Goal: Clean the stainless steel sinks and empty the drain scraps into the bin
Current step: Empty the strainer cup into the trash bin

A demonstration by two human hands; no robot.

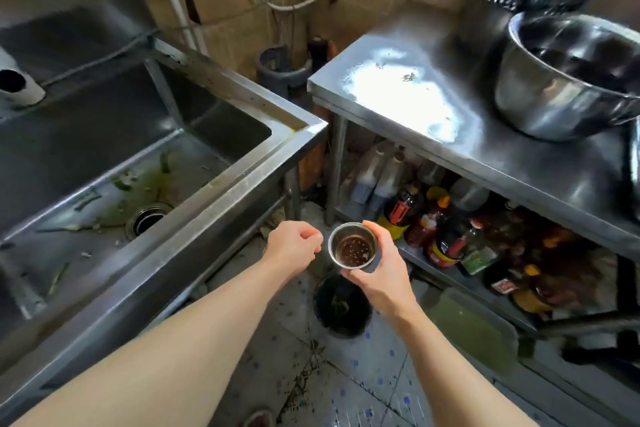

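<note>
Head camera looks steeply down, edges blurred.

Legible text: none. Sauce bottles [446, 243] on lower shelf [433, 265] of steel table carry red and green labels, lettering too blurred to read.

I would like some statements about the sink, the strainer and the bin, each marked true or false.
1. The right hand holds the drain strainer. True.
2. The strainer sits in the sink drain. False: the drain hole is open and the strainer is out, above the bin.
3. The left hand grips a sponge. False: it holds nothing visible.
4. Green scraps lie on the sink floor. True.
5. A large steel bowl stands on the table. True.
</note>
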